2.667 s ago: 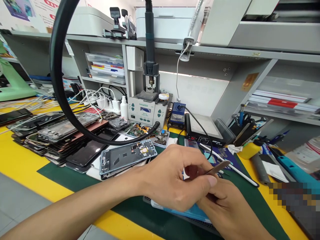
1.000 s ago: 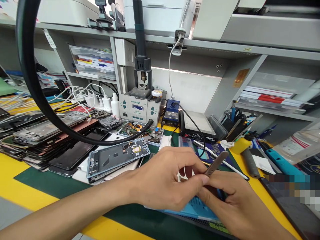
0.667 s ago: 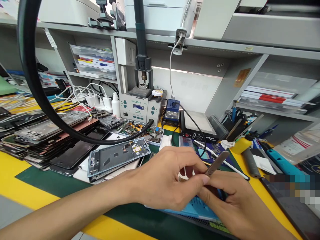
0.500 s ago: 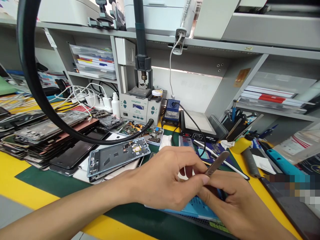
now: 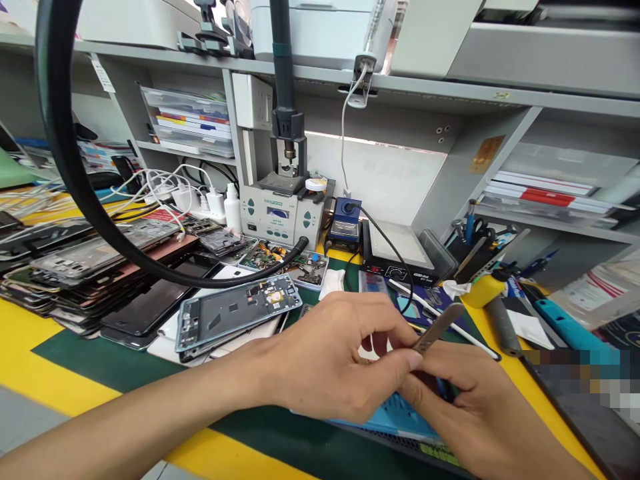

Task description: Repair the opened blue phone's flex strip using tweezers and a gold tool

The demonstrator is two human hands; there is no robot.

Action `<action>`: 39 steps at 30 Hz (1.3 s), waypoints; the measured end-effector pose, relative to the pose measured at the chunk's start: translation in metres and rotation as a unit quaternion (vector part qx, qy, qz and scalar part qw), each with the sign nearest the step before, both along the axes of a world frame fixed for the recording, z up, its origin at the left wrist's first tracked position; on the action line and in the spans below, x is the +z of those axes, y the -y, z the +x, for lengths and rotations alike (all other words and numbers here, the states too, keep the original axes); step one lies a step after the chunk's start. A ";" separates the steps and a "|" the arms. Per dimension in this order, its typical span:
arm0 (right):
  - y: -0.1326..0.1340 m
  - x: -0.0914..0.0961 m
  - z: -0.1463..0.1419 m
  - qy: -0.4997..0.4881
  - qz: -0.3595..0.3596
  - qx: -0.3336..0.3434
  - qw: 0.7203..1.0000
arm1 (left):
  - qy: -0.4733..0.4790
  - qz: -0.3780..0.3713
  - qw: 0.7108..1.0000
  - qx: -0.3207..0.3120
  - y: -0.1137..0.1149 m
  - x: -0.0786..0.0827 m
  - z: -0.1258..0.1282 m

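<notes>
My left hand (image 5: 340,353) is closed in a pinch, thumb against index finger, on a flat metal strip tool (image 5: 440,328) with a rounded end and small markings. The strip points up and to the right; its lower end is hidden by the fingers. My right hand (image 5: 470,407) touches the left fingertips, its own fingers curled round something dark and blue, mostly hidden. Below both hands lies a light-blue perforated pad (image 5: 395,417) on a black mesh surface. An opened phone frame (image 5: 235,313) rests on other phone parts to the left of my hands.
Stacked phone shells (image 5: 100,260) cover the left side. Behind stand a rework station (image 5: 277,217), a tray of circuit boards (image 5: 310,267) and a hot plate (image 5: 395,247). A black hose (image 5: 65,147) arches across the left. A yellow bottle (image 5: 484,290) stands at right.
The metal strip tool shifts very slightly to the right in the picture, along with a small camera movement. Both hands keep the same grip.
</notes>
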State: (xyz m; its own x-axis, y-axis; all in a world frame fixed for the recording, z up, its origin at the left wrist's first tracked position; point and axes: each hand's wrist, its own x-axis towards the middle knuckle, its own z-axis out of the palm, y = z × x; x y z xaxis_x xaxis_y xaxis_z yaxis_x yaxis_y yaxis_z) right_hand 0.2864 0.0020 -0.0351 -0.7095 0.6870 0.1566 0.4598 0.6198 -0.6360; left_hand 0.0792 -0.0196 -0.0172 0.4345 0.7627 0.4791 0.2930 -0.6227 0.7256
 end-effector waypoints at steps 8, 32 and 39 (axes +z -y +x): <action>0.003 0.001 -0.002 -0.014 0.015 0.003 1.000 | 0.003 0.005 1.000 -0.001 0.001 0.000 -0.001; 0.001 -0.001 -0.003 -0.011 0.046 0.003 0.999 | -0.007 0.006 1.000 -0.002 0.001 0.001 0.000; 0.003 0.002 -0.002 -0.007 0.057 0.003 0.998 | 0.000 0.009 1.000 0.001 0.001 0.002 0.000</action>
State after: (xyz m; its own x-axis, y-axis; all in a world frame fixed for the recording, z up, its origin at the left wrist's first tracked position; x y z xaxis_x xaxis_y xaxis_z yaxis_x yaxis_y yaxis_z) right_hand 0.2842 -0.0011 -0.0326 -0.7111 0.6598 0.2429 0.4471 0.6909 -0.5681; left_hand 0.0797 -0.0207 -0.0153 0.4338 0.7542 0.4930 0.2942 -0.6357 0.7137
